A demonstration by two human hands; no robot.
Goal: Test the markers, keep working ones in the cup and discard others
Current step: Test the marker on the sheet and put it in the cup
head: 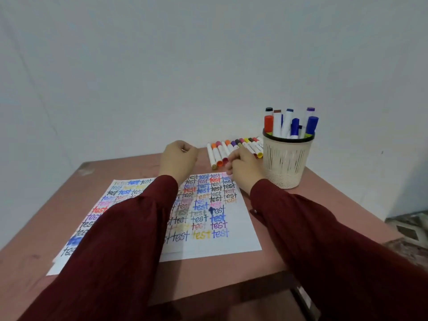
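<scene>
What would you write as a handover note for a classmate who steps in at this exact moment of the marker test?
Left hand: closed in a loose fist above the paper; whether it holds anything cannot be told.
Right hand: fingers at the near ends of the row of markers lying on the table; grip not clear.
Cup: stands right of the row, several markers upright in it.
Done: the paper is nearly covered with the word "test".
Left: test the row's markers, then cup or discard each.
</scene>
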